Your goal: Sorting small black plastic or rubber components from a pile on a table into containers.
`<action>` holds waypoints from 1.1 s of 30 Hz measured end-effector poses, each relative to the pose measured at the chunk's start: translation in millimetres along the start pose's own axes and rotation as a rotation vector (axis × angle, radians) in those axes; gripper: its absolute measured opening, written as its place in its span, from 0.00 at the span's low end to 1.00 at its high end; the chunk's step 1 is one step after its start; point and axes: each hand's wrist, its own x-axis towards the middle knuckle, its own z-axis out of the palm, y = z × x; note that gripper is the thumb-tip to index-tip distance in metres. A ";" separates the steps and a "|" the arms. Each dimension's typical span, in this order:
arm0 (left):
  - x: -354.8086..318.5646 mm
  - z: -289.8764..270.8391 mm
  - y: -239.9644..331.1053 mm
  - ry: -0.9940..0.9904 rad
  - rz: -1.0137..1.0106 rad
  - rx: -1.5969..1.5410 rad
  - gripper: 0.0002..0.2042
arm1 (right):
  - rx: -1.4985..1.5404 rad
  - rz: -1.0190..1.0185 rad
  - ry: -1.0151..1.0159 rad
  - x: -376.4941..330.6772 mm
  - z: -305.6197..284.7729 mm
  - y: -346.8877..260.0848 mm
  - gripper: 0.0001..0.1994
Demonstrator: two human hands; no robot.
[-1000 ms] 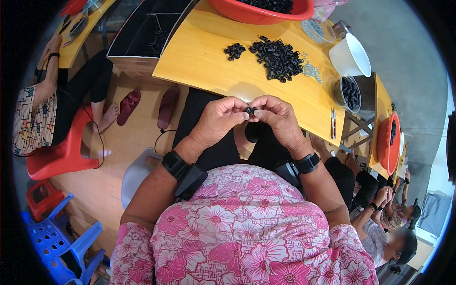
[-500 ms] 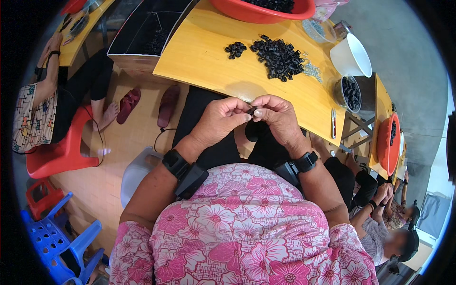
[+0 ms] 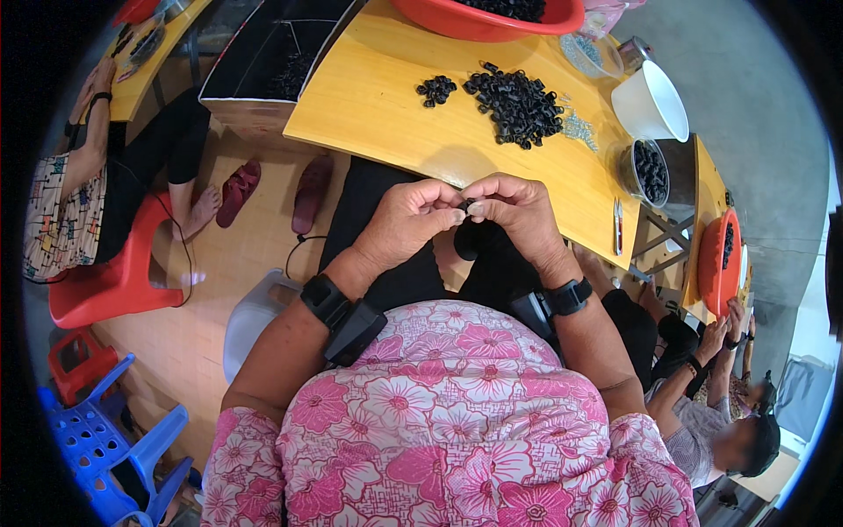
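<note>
Between my fingertips, just off the table's near edge, is a small black plastic part (image 3: 465,205), mostly covered by the fingers. My left hand (image 3: 413,213) pinches it from one side with thumb and forefinger. From the other side my right hand (image 3: 512,211) closes on it, its thumb against the piece. On the yellow table (image 3: 378,105) beyond lie a large heap of small black plastic parts (image 3: 518,107) and a smaller heap (image 3: 435,90). Small silvery pieces (image 3: 579,129) are scattered beside the large heap.
A red basin (image 3: 492,22) holds more black parts at the far edge. To the right stand a clear bowl of silvery pieces (image 3: 590,54), a white bowl (image 3: 654,101), a clear tub of black parts (image 3: 645,171) and a slim pointed tool (image 3: 618,227). Other people sit on both sides.
My hands stay pinched together, the right one shifting only slightly. At the right, a co-worker's hands have moved up toward the red basin there.
</note>
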 end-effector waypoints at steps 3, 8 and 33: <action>-0.3 -0.6 -2.5 0.022 0.006 -0.038 0.06 | -0.089 -0.149 0.031 -0.6 4.6 1.4 0.09; -0.9 -1.4 0.6 0.036 -0.016 -0.087 0.04 | -0.244 -0.346 0.084 -1.4 8.6 6.0 0.10; -2.3 -0.8 1.0 0.093 -0.048 -0.111 0.05 | -0.484 -0.572 0.141 -4.1 19.2 4.8 0.18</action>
